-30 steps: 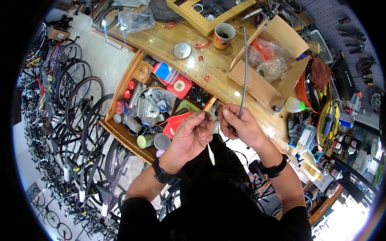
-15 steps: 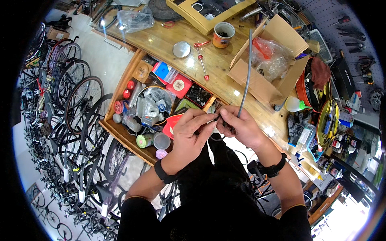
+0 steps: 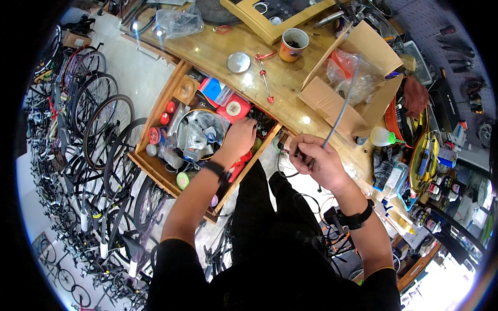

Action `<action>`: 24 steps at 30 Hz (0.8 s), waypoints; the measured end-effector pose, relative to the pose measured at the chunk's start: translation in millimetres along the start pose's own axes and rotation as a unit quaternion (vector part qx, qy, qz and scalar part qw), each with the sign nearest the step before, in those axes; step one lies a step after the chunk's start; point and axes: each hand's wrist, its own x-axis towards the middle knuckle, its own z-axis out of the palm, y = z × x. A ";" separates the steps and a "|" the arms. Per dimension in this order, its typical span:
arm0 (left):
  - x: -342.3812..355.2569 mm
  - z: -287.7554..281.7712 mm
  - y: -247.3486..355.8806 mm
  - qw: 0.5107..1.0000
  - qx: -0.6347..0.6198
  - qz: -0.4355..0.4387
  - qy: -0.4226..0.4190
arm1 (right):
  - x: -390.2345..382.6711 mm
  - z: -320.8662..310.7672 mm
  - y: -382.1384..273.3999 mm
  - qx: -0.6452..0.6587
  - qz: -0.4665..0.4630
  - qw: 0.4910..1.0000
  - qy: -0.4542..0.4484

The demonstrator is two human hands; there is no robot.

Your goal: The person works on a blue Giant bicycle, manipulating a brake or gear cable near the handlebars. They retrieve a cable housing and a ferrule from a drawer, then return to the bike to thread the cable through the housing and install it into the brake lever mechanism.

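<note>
My right hand [image 3: 317, 161] is closed on a thin grey cable [image 3: 340, 115], which rises from the fingers past the cardboard box. A dark end or loop of cable hangs below that hand; small dark pieces at the fingertips are too small to make out. Over the open wooden drawer [image 3: 150, 168], my left hand [image 3: 240, 136] reaches down beside the compartment of small black parts [image 3: 263, 123]. Its fingertips are hidden under the hand. Next to it lie a red box with a round pale label [image 3: 233, 109] and a bundle of clear plastic bags [image 3: 199, 135].
On the wooden bench stand a cardboard box [image 3: 324, 103] with plastic bags, an open tin [image 3: 293, 44], a round lid [image 3: 238, 62] and a red-ended skewer [image 3: 264, 78]. A white bottle with green cap [image 3: 381, 136] sits at right. Many bicycles [image 3: 109, 124] line the left.
My left hand has let go at the right hand and moved left and up over the drawer. The right hand still holds the cable, whose upper end now leans further right.
</note>
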 end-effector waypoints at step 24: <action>54.4 57.7 -16.0 0.948 0.252 0.065 -0.184 | -4.9 -14.1 1.4 -0.028 -0.044 0.999 -0.001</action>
